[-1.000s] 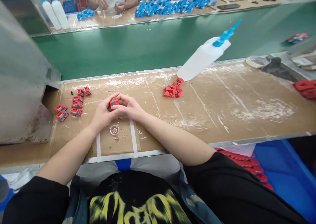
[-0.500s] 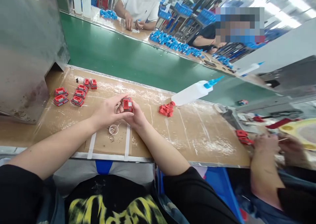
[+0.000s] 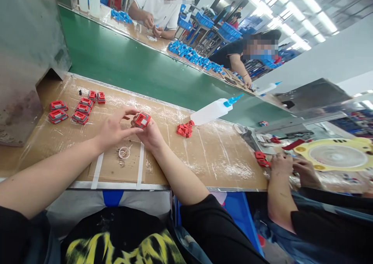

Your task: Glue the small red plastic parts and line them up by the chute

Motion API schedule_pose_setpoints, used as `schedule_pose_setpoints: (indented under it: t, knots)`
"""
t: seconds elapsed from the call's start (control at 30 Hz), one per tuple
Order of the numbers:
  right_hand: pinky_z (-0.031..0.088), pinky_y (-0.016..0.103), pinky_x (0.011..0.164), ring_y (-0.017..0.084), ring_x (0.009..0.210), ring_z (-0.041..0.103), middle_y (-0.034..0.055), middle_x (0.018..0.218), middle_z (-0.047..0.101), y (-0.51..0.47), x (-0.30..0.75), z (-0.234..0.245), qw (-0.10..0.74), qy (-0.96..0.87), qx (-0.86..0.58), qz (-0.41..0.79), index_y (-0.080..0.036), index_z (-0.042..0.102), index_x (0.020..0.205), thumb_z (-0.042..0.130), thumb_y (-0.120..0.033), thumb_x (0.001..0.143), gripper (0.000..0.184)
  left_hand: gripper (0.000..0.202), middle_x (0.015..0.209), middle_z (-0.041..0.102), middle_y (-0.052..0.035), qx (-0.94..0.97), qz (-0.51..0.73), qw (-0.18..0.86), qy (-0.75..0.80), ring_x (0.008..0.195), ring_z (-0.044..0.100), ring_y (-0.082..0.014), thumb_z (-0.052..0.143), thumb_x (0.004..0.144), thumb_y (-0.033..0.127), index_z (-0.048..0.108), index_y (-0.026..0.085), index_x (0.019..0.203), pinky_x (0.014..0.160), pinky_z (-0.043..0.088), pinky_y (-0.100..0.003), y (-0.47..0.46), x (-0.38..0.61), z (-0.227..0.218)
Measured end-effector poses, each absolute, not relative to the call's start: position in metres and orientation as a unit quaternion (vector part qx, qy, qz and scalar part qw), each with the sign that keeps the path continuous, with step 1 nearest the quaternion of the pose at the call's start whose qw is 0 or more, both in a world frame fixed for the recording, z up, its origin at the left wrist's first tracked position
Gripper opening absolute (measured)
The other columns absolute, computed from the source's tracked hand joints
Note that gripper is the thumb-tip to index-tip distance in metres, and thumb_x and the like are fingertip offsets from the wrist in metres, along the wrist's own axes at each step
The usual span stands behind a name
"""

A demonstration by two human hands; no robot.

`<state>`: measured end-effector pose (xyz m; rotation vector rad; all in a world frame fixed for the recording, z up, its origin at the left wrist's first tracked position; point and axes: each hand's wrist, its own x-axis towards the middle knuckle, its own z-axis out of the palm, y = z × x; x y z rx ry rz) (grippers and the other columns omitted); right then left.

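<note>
A small red and grey plastic housing (image 3: 142,120) with a pale patch on its face sits tilted in my right hand (image 3: 151,136), whose fingers are closed around it. My left hand (image 3: 115,126) is just left of it, thumb and forefinger spread apart. Its thumb tip is close to the housing's lower edge; I cannot tell whether it touches. Below the hands, a small clear round dish (image 3: 124,152) stands on a taped-down board. Several similar red and grey housings (image 3: 83,108) lie to the left. A pile of small red parts (image 3: 185,129) is to the right.
A white squeeze bottle (image 3: 210,112) with a blue tip lies behind the red pile. A green belt (image 3: 131,58) runs beyond the bench. A metal housing (image 3: 29,54) stands at left. A co-worker's hands (image 3: 284,165) work at right; two people sit across, near blue parts (image 3: 195,56).
The view has swung right, so the bench appears farther left. The red and grey housing has tilted in my right hand. My left thumb and forefinger have drawn back slightly from it.
</note>
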<state>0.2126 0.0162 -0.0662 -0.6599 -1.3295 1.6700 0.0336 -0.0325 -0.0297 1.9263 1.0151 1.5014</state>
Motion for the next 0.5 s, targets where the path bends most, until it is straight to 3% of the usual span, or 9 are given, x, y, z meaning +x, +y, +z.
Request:
schedule_pose_setpoints:
  t: [0.2, 0.37, 0.5]
  knots:
    - [0.058, 0.039, 0.098, 0.021, 0.101, 0.074, 0.0055, 0.11, 0.073, 0.016, 0.211, -0.064, 0.458, -0.535, -0.232, 0.671, -0.026, 0.056, 0.117, 0.087, -0.056, 0.072, 0.062, 0.031, 0.127, 0.074, -0.009, 0.698, 0.575, 0.226, 0.362, 0.114, 0.071, -0.0206, 0.078, 0.091, 0.031, 0.067, 0.021, 0.118, 0.101, 0.058, -0.037, -0.038, 0.035, -0.025]
    - [0.059, 0.042, 0.098, 0.021, 0.096, 0.073, 0.0029, 0.103, 0.074, 0.011, 0.211, -0.058, 0.483, -0.516, -0.222, 0.671, -0.027, 0.062, 0.114, 0.092, -0.047, 0.07, 0.057, 0.04, 0.125, 0.076, -0.0068, 0.721, 0.56, 0.166, 0.372, 0.113, 0.073, -0.0194, 0.077, 0.092, 0.026, 0.066, 0.023, 0.13, 0.103, 0.058, -0.035, -0.039, 0.032, -0.021]
    - [0.06, 0.039, 0.094, 0.018, 0.089, 0.072, 0.001, 0.098, 0.073, 0.008, 0.213, -0.061, 0.507, -0.518, -0.235, 0.648, -0.026, 0.066, 0.111, 0.092, -0.05, 0.07, 0.054, 0.044, 0.126, 0.076, -0.007, 0.763, 0.525, 0.095, 0.366, 0.112, 0.074, -0.0195, 0.075, 0.094, 0.024, 0.063, 0.024, 0.136, 0.102, 0.059, -0.033, -0.042, 0.03, -0.017]
